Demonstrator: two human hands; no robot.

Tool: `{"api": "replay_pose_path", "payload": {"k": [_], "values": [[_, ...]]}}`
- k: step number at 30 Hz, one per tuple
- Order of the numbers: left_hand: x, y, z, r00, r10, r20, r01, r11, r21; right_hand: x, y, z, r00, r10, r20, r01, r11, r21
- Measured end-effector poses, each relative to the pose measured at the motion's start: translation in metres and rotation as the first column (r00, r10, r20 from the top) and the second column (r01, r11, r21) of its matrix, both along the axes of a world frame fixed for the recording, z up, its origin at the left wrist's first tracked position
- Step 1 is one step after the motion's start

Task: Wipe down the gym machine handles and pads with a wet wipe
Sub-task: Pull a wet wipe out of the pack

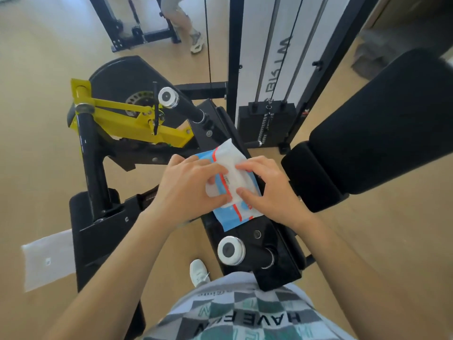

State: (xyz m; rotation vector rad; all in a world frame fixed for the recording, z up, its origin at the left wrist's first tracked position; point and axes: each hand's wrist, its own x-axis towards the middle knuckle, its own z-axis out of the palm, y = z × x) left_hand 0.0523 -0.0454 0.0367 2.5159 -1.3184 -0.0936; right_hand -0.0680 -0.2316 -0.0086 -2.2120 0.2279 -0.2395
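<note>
Tan floor (pixel 36 69) surrounds a black machine (pixel 98 231) with a weight stack (pixel 267 123). Landmark: the pack (pixel 231 157) of wipes, blue and white with red stripes, lying flat on the machine's black frame (pixel 245 244). Both hands are on the pack. Left hand (pixel 188 190): at the pack's left edge, fingers curled, thumb and fingertips pinching a pale flap on the pack's top face. Right hand (pixel 267 190): at the pack's right edge, fingers bent over the top face, thumb pressed on the near part, gripping the pack. Whether the flap is lifted clear of the pack cannot be told. Near handle (pixel 231 250): chrome-capped, on the same frame, below the pack toward the person. Far handle (pixel 168 97): chrome-capped black bar, above and left of the pack. Yellow lever (pixel 122 116): left of the far handle, well apart from the pack. Small pad (pixel 313 175): black, just right of the pack, beside the right hand. Large pad (pixel 392 119): black, right of and above the pack, adjoining the small pad. The weight stack stands above the pack, behind the frame, with cables and rods rising from it. White sheet (pixel 46 258): on the floor, well left of and below the pack. White shoe (pixel 199 271): on the floor below the pack, left of the near handle.
</note>
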Motion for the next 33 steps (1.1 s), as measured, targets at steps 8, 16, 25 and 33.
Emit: {"api": "replay_pose_path", "payload": {"k": [8,16,25,33], "values": [[-0.005,-0.002,-0.012,0.975,0.146,-0.17,-0.152,0.988,-0.026,-0.001,0.0,-0.006,0.999,0.032,-0.038,-0.029,0.996,0.081],[-0.005,-0.017,-0.02,0.917,0.289,-0.275,-0.338,0.929,-0.152,0.004,-0.002,0.003,0.992,0.024,-0.121,-0.012,0.995,0.102],[-0.008,0.007,-0.041,0.955,0.022,-0.294,-0.112,0.949,-0.293,-0.003,0.004,-0.005,0.996,-0.009,-0.084,0.015,0.997,0.07],[-0.016,0.031,-0.044,0.896,-0.116,-0.43,-0.017,0.956,-0.293,0.006,0.016,-0.004,0.996,-0.087,-0.036,0.088,0.995,0.04]]}}
